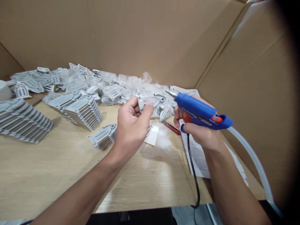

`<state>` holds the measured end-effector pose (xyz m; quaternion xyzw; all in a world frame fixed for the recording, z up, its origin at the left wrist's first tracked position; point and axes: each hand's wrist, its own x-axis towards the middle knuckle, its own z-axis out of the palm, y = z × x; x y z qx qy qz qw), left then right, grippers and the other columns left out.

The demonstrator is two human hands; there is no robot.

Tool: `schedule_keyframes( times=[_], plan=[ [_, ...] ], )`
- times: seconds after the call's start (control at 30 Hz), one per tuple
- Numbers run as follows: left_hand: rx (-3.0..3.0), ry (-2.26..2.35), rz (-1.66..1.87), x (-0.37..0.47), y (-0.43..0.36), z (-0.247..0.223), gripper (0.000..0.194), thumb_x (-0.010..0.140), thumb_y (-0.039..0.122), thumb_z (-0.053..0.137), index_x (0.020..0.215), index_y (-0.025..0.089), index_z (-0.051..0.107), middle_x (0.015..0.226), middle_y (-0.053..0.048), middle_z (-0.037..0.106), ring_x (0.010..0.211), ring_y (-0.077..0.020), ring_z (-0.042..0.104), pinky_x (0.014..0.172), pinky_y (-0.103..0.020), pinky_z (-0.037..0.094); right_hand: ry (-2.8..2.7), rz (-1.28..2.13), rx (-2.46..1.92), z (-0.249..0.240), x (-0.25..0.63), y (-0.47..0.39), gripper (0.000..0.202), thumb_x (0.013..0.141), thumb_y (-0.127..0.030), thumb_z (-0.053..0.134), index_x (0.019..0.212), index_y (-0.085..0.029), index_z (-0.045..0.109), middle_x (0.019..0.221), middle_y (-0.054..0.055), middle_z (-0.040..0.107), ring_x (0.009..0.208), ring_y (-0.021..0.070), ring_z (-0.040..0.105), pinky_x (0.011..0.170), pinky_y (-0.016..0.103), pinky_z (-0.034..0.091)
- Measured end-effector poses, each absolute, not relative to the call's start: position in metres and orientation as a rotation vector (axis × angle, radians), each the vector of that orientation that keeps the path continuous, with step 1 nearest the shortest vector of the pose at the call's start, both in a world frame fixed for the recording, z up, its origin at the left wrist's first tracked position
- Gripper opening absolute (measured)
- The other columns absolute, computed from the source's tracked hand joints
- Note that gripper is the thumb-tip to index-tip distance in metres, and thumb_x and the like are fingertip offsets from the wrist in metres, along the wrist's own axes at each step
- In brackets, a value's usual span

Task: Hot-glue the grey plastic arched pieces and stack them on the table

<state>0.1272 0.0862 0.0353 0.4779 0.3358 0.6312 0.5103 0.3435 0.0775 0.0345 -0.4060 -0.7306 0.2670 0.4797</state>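
Note:
My left hand [133, 125] pinches a grey arch-shaped cutout piece [150, 100] between thumb and fingers, raised above the table. My right hand [199, 129] is wrapped round the handle of a blue hot glue gun [197, 107] with an orange trigger. Its metal nozzle points left toward the piece, with a gap between them. A clear glue stick [252, 153] sticks out of the back and a black cord [193, 168] hangs from the handle. Beneath my left hand lies a white card [152, 136], partly hidden. Just left of that hand stands a short stack of grey arch pieces [104, 137].
Taller stacks of arch pieces [23, 122] [82, 111] stand on the left of the wooden table [77, 175]. Loose and bagged pieces [117, 87] heap along the cardboard wall [140, 40]. Red-handled snips [172, 127] and printed paper [199, 159] lie near my right hand.

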Motion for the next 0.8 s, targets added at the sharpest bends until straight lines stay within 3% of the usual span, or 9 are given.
schedule_keyframes(
  times=[0.2, 0.4, 0.6, 0.8],
  plan=[
    [1.164, 0.835, 1.506, 0.127, 0.084, 0.036, 0.030, 0.097, 0.026, 0.074, 0.075, 0.022, 0.053, 0.062, 0.005, 0.044, 0.056, -0.0099, 0.036, 0.051, -0.028, 0.028, -1.674, 0.742, -0.985, 0.042, 0.337, 0.074, 0.028, 0.067, -0.011, 0.072, 0.084, -0.031, 0.062, 0.085, 0.001, 0.067, 0.080, 0.0263, 0.062, 0.065, 0.042, 0.053],
    [1.172, 0.738, 1.439, 0.130, 0.085, 0.032, 0.017, 0.102, 0.026, 0.070, 0.092, 0.024, 0.056, 0.069, 0.005, 0.051, 0.059, -0.0106, 0.045, 0.055, -0.025, 0.037, -1.714, 0.761, -0.996, 0.048, 0.332, 0.069, 0.025, 0.070, -0.010, 0.074, 0.082, -0.028, 0.062, 0.077, -0.002, 0.063, 0.068, 0.0209, 0.058, 0.059, 0.038, 0.048],
    [1.314, 0.826, 1.451, 0.131, 0.081, 0.032, 0.023, 0.103, 0.022, 0.071, 0.092, 0.024, 0.051, 0.077, 0.003, 0.055, 0.064, -0.0112, 0.053, 0.060, -0.024, 0.044, -1.822, 0.734, -1.055, 0.054, 0.331, 0.065, 0.021, 0.072, -0.013, 0.077, 0.080, -0.026, 0.063, 0.075, -0.001, 0.064, 0.067, 0.0207, 0.061, 0.059, 0.036, 0.048],
    [1.388, 0.829, 1.430, 0.130, 0.080, 0.030, 0.017, 0.103, 0.025, 0.072, 0.093, 0.024, 0.059, 0.073, 0.002, 0.055, 0.057, -0.0109, 0.048, 0.051, -0.025, 0.034, -1.850, 0.701, -1.059, 0.055, 0.330, 0.065, 0.018, 0.076, -0.015, 0.079, 0.075, -0.026, 0.064, 0.075, -0.001, 0.065, 0.069, 0.0204, 0.061, 0.060, 0.035, 0.050]
  ],
)
